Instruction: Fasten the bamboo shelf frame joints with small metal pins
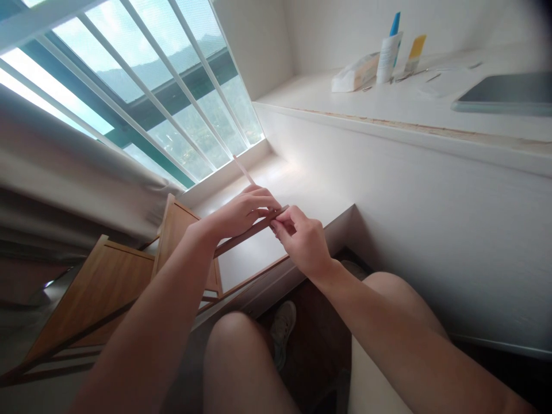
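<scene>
A long, thin brown strip (pixel 244 236) is held out between my two hands, slanting up to the right over the window ledge. My left hand (pixel 248 208) is closed around it near its upper end, palm turned down. Close beside it, my right hand (pixel 304 233) pinches the strip's end between thumb and fingertips. A narrow pale strip (pixel 244 170) sticks up behind my left hand toward the window. Whether it joins the brown strip is hidden by the fingers.
At left stands a wooden folding rack (pixel 90 287) beside a grey curtain (pixel 77 167). The white counter (pixel 302 98), its front edge chipped, holds a tissue pack (pixel 353 73), a white tube (pixel 388 57), a yellow-capped bottle (pixel 416 53) and a dark tablet-like slab (pixel 509 92). Window bars (pixel 164 69) stand ahead.
</scene>
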The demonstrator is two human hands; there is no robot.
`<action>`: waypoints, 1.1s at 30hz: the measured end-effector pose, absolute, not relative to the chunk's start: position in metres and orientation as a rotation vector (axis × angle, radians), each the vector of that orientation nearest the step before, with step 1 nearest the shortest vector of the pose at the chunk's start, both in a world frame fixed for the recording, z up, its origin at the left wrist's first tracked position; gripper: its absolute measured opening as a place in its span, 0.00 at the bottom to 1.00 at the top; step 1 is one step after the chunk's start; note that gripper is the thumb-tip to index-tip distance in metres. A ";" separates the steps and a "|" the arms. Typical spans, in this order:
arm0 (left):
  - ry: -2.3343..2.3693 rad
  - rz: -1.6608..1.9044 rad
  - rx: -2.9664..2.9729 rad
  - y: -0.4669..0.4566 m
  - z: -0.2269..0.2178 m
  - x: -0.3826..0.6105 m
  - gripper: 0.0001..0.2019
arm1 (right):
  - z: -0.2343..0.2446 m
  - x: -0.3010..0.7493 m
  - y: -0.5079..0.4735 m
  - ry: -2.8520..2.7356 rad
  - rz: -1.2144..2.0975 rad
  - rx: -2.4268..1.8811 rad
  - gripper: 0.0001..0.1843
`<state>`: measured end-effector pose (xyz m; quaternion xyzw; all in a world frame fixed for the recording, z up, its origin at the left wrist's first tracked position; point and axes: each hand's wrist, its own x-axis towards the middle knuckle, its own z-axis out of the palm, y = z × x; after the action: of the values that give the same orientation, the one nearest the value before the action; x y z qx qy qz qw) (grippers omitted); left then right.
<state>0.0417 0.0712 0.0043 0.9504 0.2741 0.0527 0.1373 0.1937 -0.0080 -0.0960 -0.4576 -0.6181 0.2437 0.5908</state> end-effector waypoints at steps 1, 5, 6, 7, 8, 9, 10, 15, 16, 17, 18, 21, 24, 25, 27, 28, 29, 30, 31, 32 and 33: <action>0.790 0.138 2.754 0.072 0.005 0.042 0.13 | -0.096 0.194 -0.008 -1.428 0.623 -1.035 0.06; 0.767 0.097 2.761 0.074 0.008 0.044 0.13 | -0.096 0.196 -0.008 -1.308 0.858 -0.910 0.08; 0.760 0.095 2.764 0.074 0.008 0.044 0.13 | -0.096 0.196 -0.008 -1.273 0.904 -0.877 0.08; 0.755 0.099 2.769 0.075 0.008 0.045 0.13 | -0.097 0.196 -0.008 -1.241 0.944 -0.842 0.09; 0.749 0.100 2.774 0.076 0.008 0.045 0.13 | -0.097 0.196 -0.008 -1.212 0.977 -0.807 0.09; 0.744 0.106 2.780 0.076 0.007 0.045 0.13 | -0.098 0.195 -0.008 -1.187 1.003 -0.773 0.10; 0.741 0.116 2.785 0.077 0.006 0.044 0.13 | -0.099 0.195 -0.007 -1.163 1.027 -0.743 0.10; 0.721 0.146 2.780 0.077 0.004 0.043 0.12 | -0.101 0.198 -0.005 -1.079 1.138 -0.639 0.10; 0.718 0.149 2.776 0.077 0.004 0.043 0.12 | -0.101 0.199 -0.004 -1.073 1.155 -0.635 0.11; 0.716 0.153 2.774 0.077 0.004 0.042 0.12 | -0.101 0.200 -0.003 -1.068 1.164 -0.638 0.11; 0.715 0.159 2.771 0.077 0.004 0.042 0.11 | -0.101 0.201 -0.003 -1.066 1.168 -0.647 0.11; 0.721 0.174 2.763 0.077 0.004 0.042 0.11 | -0.102 0.201 -0.002 -1.065 1.149 -0.681 0.11; 0.725 0.186 2.747 0.078 0.003 0.042 0.11 | -0.102 0.200 -0.001 -1.079 1.122 -0.725 0.12; 0.723 0.191 2.743 0.078 0.002 0.042 0.11 | -0.103 0.199 0.000 -1.082 1.115 -0.743 0.12; 0.719 0.196 2.734 0.079 0.002 0.043 0.11 | -0.103 0.198 0.000 -1.085 1.100 -0.781 0.12; 0.716 0.197 2.731 0.079 0.003 0.043 0.11 | -0.103 0.198 0.001 -1.087 1.095 -0.795 0.12; 0.715 0.197 2.729 0.079 0.003 0.043 0.11 | -0.102 0.198 0.001 -1.090 1.092 -0.805 0.12; 0.715 0.192 2.727 0.079 0.003 0.043 0.11 | -0.102 0.198 0.001 -1.092 1.089 -0.814 0.12; 0.717 0.184 2.726 0.079 0.004 0.042 0.11 | -0.102 0.197 0.001 -1.092 1.087 -0.821 0.13; 0.719 0.172 2.727 0.079 0.004 0.042 0.11 | -0.102 0.197 0.001 -1.086 1.085 -0.827 0.13; 0.722 0.157 2.728 0.079 0.005 0.041 0.11 | -0.103 0.197 0.001 -1.073 1.085 -0.830 0.13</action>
<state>0.0413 0.0788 0.0050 0.9533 0.2521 0.0550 0.1569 0.1973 0.0010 -0.1026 -0.3647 -0.4717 0.4768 0.6459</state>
